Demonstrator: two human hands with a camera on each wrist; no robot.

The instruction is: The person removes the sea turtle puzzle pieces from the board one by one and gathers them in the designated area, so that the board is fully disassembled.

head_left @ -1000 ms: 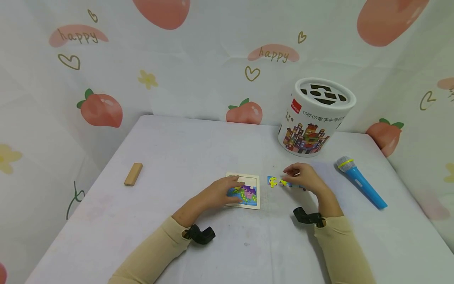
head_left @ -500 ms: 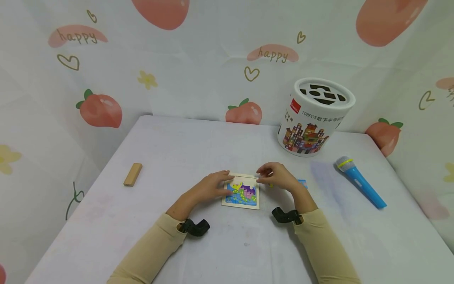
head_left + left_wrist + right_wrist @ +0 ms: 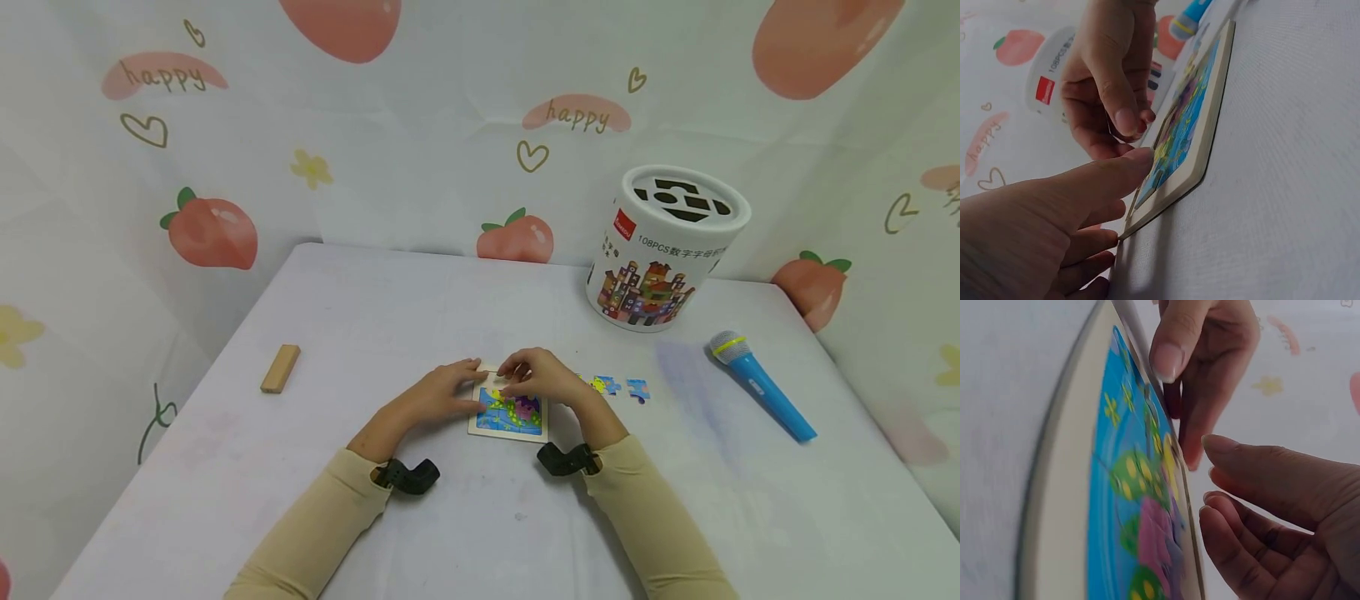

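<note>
A small square jigsaw puzzle board (image 3: 510, 435) with a pale wooden rim lies on the table. Its picture is blue, purple, pink and yellow, with bare wood along the top. At its left side my left hand (image 3: 435, 395) rests with fairly straight fingers, the thumb reaching over the board in the left wrist view. My right hand (image 3: 546, 375) is over the board's upper right, fingertips low by a yellow piece. In the right wrist view its fingers (image 3: 1235, 550) are loosely bent, with a gap at the thumb and nothing seen between. Loose puzzle pieces (image 3: 604, 385) lie to the right.
Behind the loose pieces stands a white block bucket (image 3: 652, 275) with a holed lid. A blue toy microphone (image 3: 765, 387) lies at the right. On the left is a wooden block (image 3: 281, 369). A patterned cloth hangs behind the table (image 3: 420, 308).
My right hand has moved left from the loose pieces to above the puzzle board. The left hand and the board have shifted slightly left.
</note>
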